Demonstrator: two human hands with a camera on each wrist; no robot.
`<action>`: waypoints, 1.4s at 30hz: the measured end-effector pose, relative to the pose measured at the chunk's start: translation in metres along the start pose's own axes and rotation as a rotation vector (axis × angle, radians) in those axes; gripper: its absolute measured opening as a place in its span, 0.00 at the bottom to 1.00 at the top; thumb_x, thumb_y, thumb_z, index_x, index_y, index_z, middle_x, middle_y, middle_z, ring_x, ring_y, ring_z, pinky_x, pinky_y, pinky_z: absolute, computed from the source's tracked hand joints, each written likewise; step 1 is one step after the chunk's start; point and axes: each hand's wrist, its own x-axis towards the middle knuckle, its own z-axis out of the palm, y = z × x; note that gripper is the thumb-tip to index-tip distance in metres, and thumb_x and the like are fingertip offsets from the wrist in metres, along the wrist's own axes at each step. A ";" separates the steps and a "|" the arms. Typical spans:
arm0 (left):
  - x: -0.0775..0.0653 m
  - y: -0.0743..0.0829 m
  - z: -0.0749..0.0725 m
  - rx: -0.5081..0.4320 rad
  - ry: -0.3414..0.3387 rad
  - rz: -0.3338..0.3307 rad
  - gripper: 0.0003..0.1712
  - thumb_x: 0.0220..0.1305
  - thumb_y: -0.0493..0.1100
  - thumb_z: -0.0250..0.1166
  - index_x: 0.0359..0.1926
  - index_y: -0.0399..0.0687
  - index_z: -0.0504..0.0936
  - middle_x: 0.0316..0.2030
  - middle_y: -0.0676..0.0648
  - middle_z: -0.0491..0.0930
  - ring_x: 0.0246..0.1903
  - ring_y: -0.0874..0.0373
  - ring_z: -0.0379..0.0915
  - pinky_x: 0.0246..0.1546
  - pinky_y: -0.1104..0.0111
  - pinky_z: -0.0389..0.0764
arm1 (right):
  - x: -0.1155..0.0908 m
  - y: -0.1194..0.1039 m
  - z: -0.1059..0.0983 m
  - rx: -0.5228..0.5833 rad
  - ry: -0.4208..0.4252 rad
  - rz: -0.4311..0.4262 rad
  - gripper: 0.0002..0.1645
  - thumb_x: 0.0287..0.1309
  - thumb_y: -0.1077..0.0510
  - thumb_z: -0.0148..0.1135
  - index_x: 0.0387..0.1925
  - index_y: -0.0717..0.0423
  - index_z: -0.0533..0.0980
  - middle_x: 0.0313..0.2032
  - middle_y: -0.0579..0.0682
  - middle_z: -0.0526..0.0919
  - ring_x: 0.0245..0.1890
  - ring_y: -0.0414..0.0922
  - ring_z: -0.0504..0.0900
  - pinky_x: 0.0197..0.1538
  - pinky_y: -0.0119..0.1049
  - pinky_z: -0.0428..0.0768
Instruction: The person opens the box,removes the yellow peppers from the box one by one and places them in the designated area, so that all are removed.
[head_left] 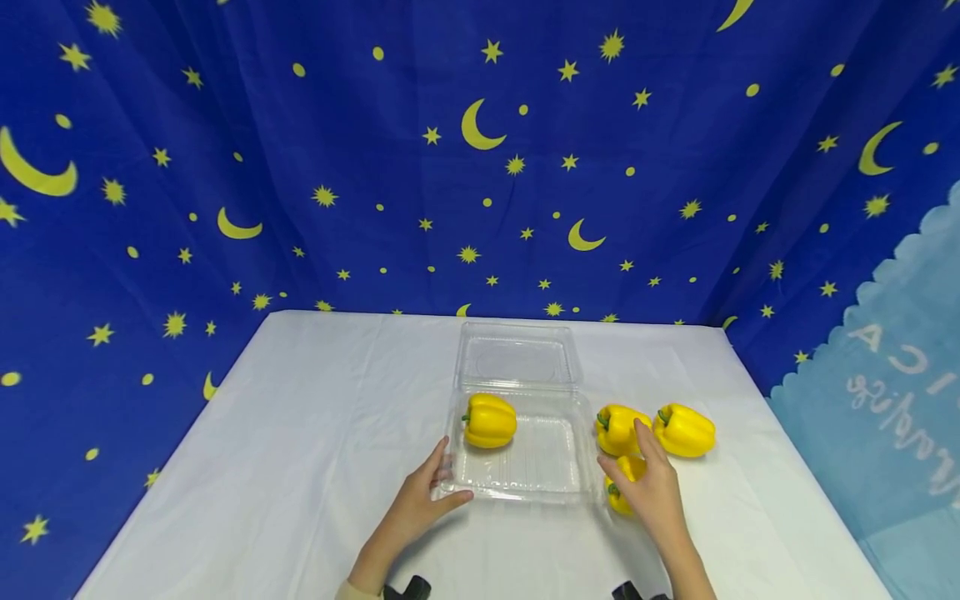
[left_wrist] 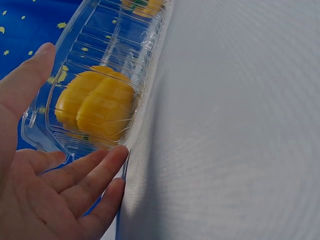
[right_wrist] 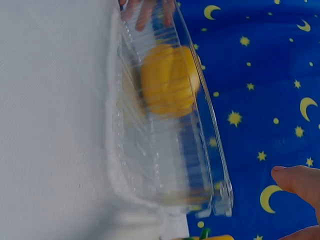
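Observation:
A clear plastic clamshell container (head_left: 551, 454) lies on the table with its lid (head_left: 517, 354) folded back. One yellow bell pepper (head_left: 491, 421) rests on its side in the container's left part. At the container's left front corner is my left hand (head_left: 420, 500), fingers extended by the wall and thumb apart near the rim. My right hand (head_left: 654, 487) hovers with thumb and fingers spread over two yellow peppers to the right: a nearer one (head_left: 615, 498), partly hidden by the hand, and one behind it (head_left: 617, 427). A third yellow pepper (head_left: 685, 431) lies farther right.
A white cloth covers the table (head_left: 300, 467). Behind it hangs a blue curtain (head_left: 375, 167) with yellow moons and stars. Light blue fabric with white lettering (head_left: 892, 375) hangs at the right side.

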 end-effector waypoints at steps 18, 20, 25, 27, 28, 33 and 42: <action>0.001 -0.002 -0.001 -0.018 0.008 0.000 0.53 0.55 0.51 0.70 0.73 0.39 0.51 0.63 0.35 0.70 0.58 0.43 0.73 0.62 0.49 0.70 | 0.009 -0.019 0.027 -0.008 -0.031 -0.112 0.46 0.46 0.59 0.73 0.63 0.74 0.63 0.63 0.71 0.67 0.64 0.64 0.67 0.64 0.55 0.68; 0.001 -0.002 -0.001 -0.019 0.005 -0.002 0.53 0.55 0.51 0.70 0.73 0.39 0.51 0.63 0.35 0.70 0.58 0.43 0.73 0.62 0.49 0.70 | 0.010 -0.021 0.030 -0.005 -0.043 -0.108 0.46 0.46 0.59 0.73 0.64 0.73 0.63 0.63 0.71 0.67 0.64 0.65 0.68 0.63 0.55 0.69; 0.000 0.000 -0.001 -0.030 0.002 0.001 0.53 0.55 0.50 0.70 0.73 0.39 0.51 0.63 0.34 0.70 0.58 0.43 0.73 0.62 0.49 0.70 | 0.012 -0.026 0.037 0.016 -0.055 -0.130 0.45 0.46 0.59 0.73 0.63 0.74 0.64 0.62 0.71 0.68 0.63 0.66 0.68 0.63 0.57 0.70; 0.000 0.000 -0.002 -0.033 0.001 0.003 0.53 0.55 0.50 0.70 0.73 0.39 0.51 0.63 0.34 0.69 0.58 0.43 0.73 0.62 0.49 0.70 | 0.012 -0.028 0.040 0.021 -0.050 -0.142 0.44 0.46 0.59 0.73 0.62 0.73 0.65 0.62 0.71 0.69 0.62 0.66 0.69 0.63 0.58 0.69; 0.000 0.000 -0.002 -0.032 0.000 0.004 0.53 0.55 0.50 0.70 0.73 0.39 0.51 0.63 0.34 0.69 0.58 0.43 0.73 0.62 0.49 0.71 | 0.012 -0.029 0.041 0.022 -0.047 -0.147 0.44 0.46 0.59 0.73 0.62 0.73 0.65 0.61 0.71 0.70 0.62 0.66 0.69 0.64 0.58 0.69; 0.000 0.000 -0.001 -0.026 -0.005 0.005 0.53 0.55 0.51 0.70 0.73 0.38 0.51 0.63 0.33 0.69 0.58 0.43 0.73 0.61 0.50 0.71 | 0.013 -0.033 0.046 0.022 -0.043 -0.149 0.43 0.47 0.57 0.73 0.62 0.71 0.66 0.61 0.69 0.70 0.63 0.64 0.70 0.65 0.56 0.69; -0.001 0.000 -0.002 -0.012 -0.012 0.020 0.53 0.55 0.51 0.70 0.73 0.36 0.50 0.62 0.33 0.70 0.57 0.42 0.73 0.60 0.49 0.72 | 0.015 -0.039 0.059 0.032 -0.066 -0.174 0.43 0.47 0.57 0.72 0.62 0.71 0.66 0.62 0.69 0.70 0.63 0.65 0.68 0.65 0.58 0.68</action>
